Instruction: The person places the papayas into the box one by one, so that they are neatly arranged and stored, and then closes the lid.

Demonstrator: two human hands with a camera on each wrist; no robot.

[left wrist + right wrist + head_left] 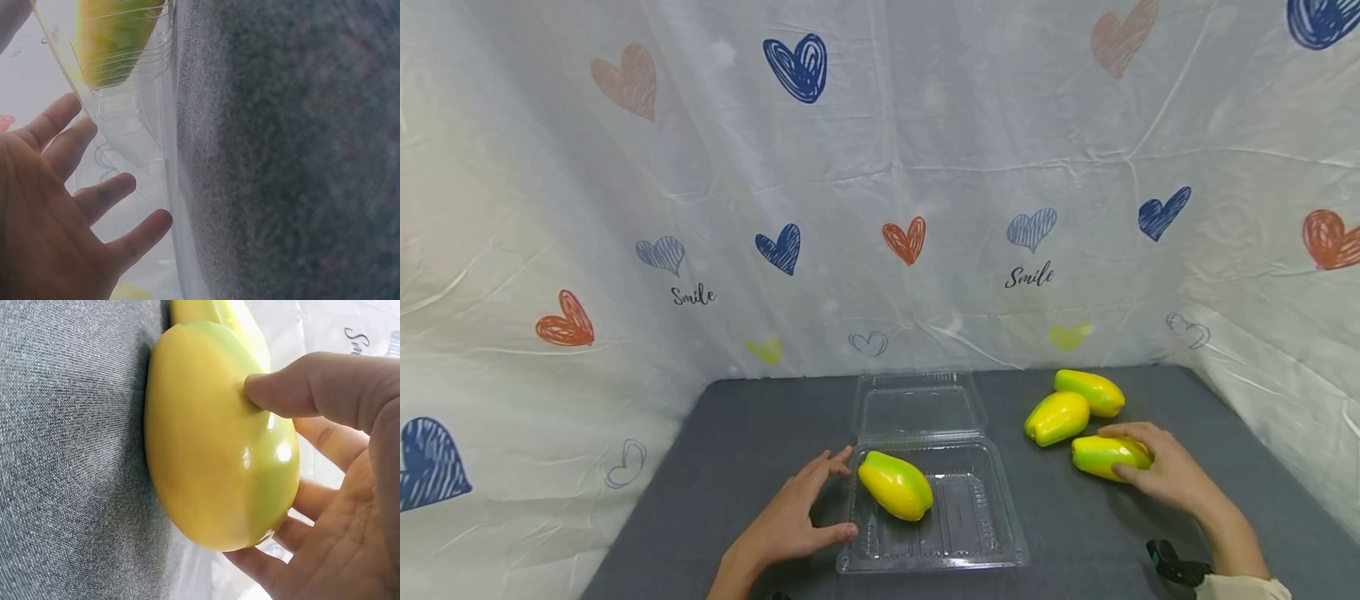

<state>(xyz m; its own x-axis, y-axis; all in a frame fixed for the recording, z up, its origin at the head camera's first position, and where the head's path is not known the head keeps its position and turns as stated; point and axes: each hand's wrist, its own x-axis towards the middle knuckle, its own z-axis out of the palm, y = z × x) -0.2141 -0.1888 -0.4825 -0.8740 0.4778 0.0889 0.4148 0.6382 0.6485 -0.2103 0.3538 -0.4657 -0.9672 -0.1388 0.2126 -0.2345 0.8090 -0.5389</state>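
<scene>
Resting on a dark grey cloth-covered bench (745, 467), a clear plastic hinged clamshell container (958, 546) lies open, its lid folded back flat toward the far edge. One glossy yellow-green plastic fruit, shaped like a small papaya (895, 485), sits inside the container's left half, tilted slightly.

The person's left hand (793, 521) lies on the bench just beside the container's left wall. Its fingers (115, 190) are straight and spread apart, holding nothing; the thumb touches the container's near-left rim. The left wrist view shows the same spread fingers next to the clear wall, with the fruit blurred behind it.

The person's right hand (1157, 471) is well to the right of the container. Its fingers curl around a second yellow-green fruit (1101, 457) that lies on the bench; the right wrist view shows the thumb (294, 394) pressing the fruit's upper side and the other fingers wrapped beneath it.

Two more yellow-green fruits lie just beyond that hand, one (1057, 417) nearer the container and one (1090, 392) behind it, touching each other.

A white curtain printed with blue and red hearts and the word "Smile" (880, 167) hangs behind and around the bench.
</scene>
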